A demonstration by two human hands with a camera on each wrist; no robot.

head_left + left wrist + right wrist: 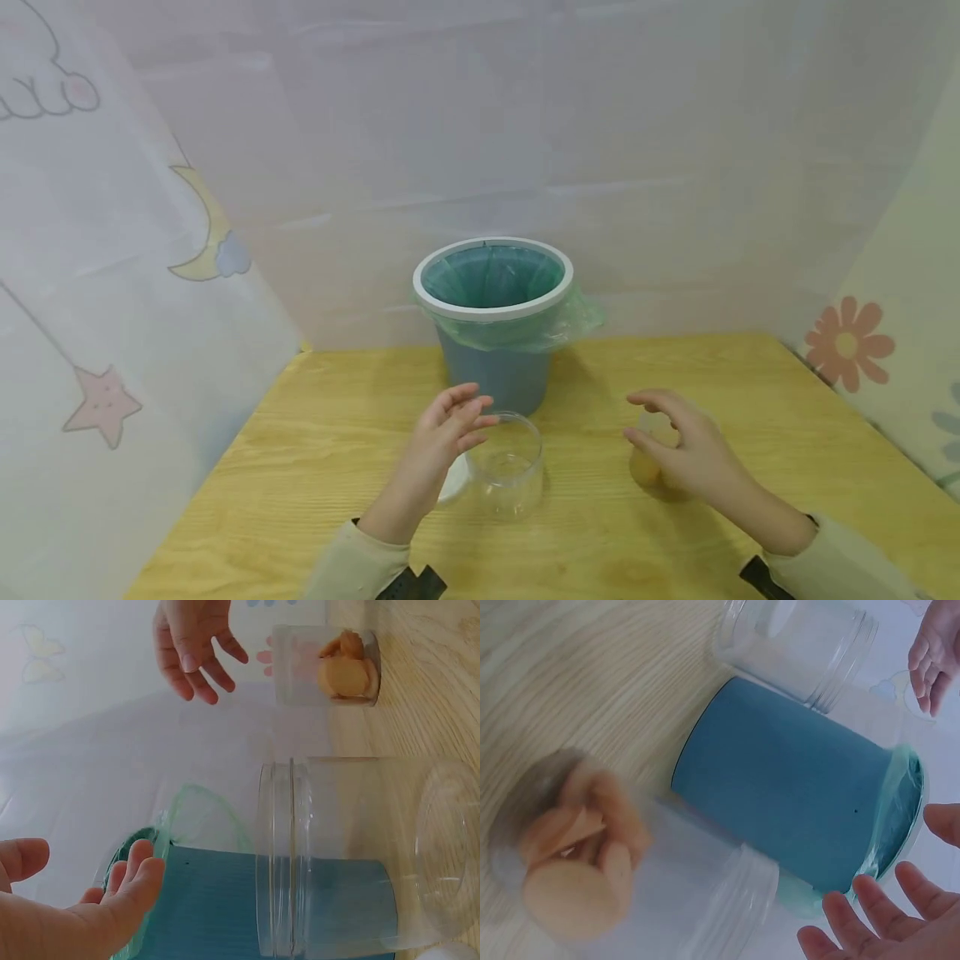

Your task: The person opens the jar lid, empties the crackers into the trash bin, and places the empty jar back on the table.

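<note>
My left hand [442, 446] hovers beside the rim of a clear wide jar [513, 492], fingers apart and holding nothing. No contents show inside that jar. A white round lid [455, 479] lies at its left, partly behind my left wrist. Off to the right, a smaller translucent screw-neck jar [720, 892] stands upright on the table with several orange-tan pieces [577, 900] in its bottom; what they are I cannot tell. Above this jar is my right hand [693, 450], its fingers spread and loosely bent. The left wrist view shows a gap between that hand [193, 645] and the jar.
Behind the jars stands a blue bin [495, 375] with a white rim ring [491, 314] and a green liner bag [581, 321] hanging over its edge. All of it rests on a wood-grain table [337, 433]. Printed cloth walls [360, 167] enclose the back and sides.
</note>
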